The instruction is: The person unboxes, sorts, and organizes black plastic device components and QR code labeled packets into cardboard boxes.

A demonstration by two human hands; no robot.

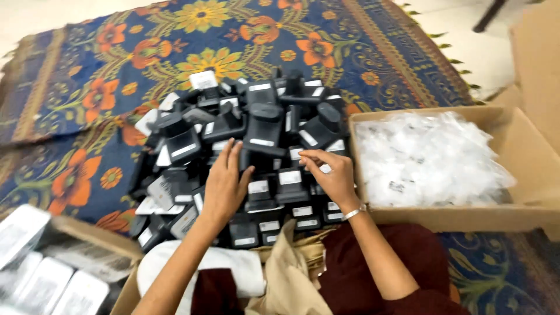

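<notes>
Dozens of black adapters (256, 146) lie heaped on a floral rug (87, 87), the pile used as landmark. Left hand (224, 186) rests flat on the pile's near middle, fingers loosely together, pointing away from the body, gripping nothing. Right hand (329, 175), nearer the pile's right edge, pinches one small adapter at its fingertips; its long axis cannot be told. Right of the pile: cardboard box (525, 151) of clear plastic bags (426, 157)

Black chargers (256, 151) heaped between boxes (525, 169); rug (76, 87) open beyond.
</notes>
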